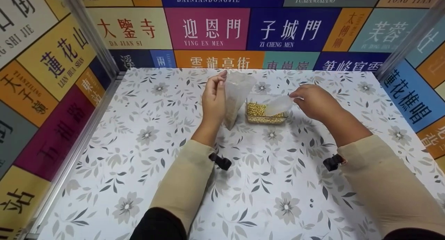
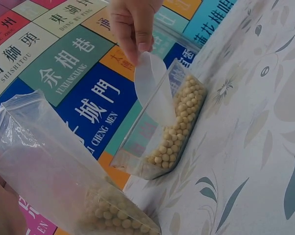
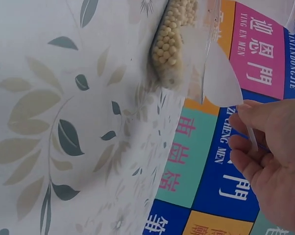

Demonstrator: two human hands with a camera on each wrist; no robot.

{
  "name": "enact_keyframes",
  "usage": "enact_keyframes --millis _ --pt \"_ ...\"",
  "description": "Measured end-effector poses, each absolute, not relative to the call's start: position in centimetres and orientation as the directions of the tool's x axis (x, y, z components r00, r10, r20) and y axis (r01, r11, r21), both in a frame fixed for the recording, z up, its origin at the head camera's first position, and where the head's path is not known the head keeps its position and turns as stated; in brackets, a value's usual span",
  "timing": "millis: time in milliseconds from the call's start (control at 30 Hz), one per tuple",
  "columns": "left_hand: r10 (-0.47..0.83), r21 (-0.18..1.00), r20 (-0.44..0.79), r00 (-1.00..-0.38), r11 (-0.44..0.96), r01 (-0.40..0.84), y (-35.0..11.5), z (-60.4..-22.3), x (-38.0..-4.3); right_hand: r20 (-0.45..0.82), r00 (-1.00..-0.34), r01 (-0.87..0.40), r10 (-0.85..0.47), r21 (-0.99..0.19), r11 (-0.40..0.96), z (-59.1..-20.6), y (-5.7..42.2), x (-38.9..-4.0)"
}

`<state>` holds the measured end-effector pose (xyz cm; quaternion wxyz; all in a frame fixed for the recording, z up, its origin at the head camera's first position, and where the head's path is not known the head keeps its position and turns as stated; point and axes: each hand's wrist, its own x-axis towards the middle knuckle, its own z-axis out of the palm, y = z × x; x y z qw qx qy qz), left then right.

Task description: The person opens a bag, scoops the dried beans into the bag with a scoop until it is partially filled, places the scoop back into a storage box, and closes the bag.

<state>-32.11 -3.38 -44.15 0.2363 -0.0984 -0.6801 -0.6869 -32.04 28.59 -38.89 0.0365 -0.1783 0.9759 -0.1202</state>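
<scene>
My left hand (image 1: 213, 101) holds a clear zip bag (image 1: 239, 94) upright by its side. Soybeans (image 2: 113, 215) lie in the bottom of this bag, as the left wrist view shows. To the right of the bag stands a clear rectangular container (image 2: 134, 134) with more soybeans (image 1: 256, 109) in it. My right hand (image 1: 318, 101) pinches the handle of a translucent white scoop (image 1: 281, 104) between thumb and fingers. The scoop tilts down into the container, its lower end among the soybeans.
A white cloth with grey flowers and leaves covers the table (image 1: 243, 184). Colourful panels with Chinese lettering (image 1: 208, 28) stand behind and at both sides. Metal posts (image 1: 94, 35) mark the back corners.
</scene>
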Motion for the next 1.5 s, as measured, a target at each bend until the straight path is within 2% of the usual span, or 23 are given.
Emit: enact_keyframes --millis 233,467,1000,1500 --pt "-0.183 0.882 0.466 -0.865 0.026 0.470 -3.4 -44.2 -32.2 0.010 -0.915 -0.396 -0.402 -0.197 0.897 -39.1 27.6 -31.9" --pt "-0.181 0.877 0.475 -0.861 0.016 0.480 -3.4 -44.3 -32.1 0.048 -0.889 -0.453 -0.456 -0.234 0.860 -39.8 27.3 -32.0" --pt "-0.187 0.877 0.475 -0.860 0.024 0.480 -3.3 -44.4 -32.0 -0.114 -0.932 -0.263 -0.343 -0.438 0.860 -42.4 26.5 -33.1" --pt "-0.177 0.885 0.464 -0.868 0.049 0.463 -3.4 -44.5 -32.1 -0.151 -0.942 -0.168 -0.301 -0.564 0.808 -43.4 26.5 -33.2"
